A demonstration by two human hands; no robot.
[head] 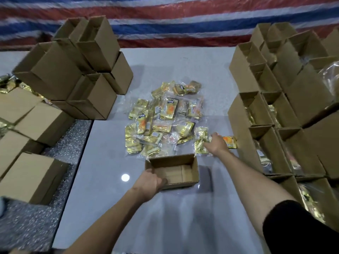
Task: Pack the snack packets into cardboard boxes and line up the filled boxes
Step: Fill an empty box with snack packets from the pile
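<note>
An open cardboard box (190, 163) stands near me on the grey table with nothing inside it. My left hand (149, 182) grips its near left corner. Beyond the box lies a loose pile of gold and orange snack packets (161, 116). My right hand (216, 143) reaches to the pile's right edge and holds a few gold packets (200, 142), with an orange one (230, 142) showing past the fingers.
Open cardboard boxes, some holding gold packets, stand in rows on the right (266, 110). Empty boxes are stacked at the back left (88, 70), more at the left (33, 178) beside the table edge. A striped tarp (165, 21) hangs behind.
</note>
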